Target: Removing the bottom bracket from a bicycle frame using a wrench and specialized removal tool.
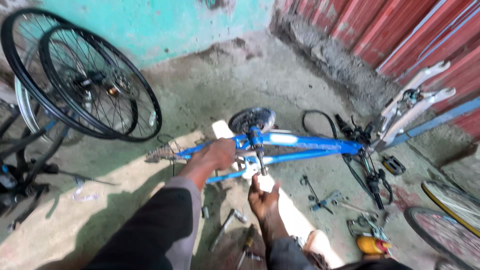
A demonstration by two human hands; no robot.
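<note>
Two black spoked bicycle wheels (95, 80) lean against the turquoise plastered wall (165, 25) at the concrete floor's far left edge. A black flat pedal (394, 164) and an orange bottle (372, 245) lie toward the floor's right side.

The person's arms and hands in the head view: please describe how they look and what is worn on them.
Both hands are bare, with no gloves. The left hand comes out of a long dark sleeve with a lighter greyish-mauve band along its edge and cuff. The right hand has a dark grey cuff at the wrist. Any rings or a watch cannot be made out.
</note>
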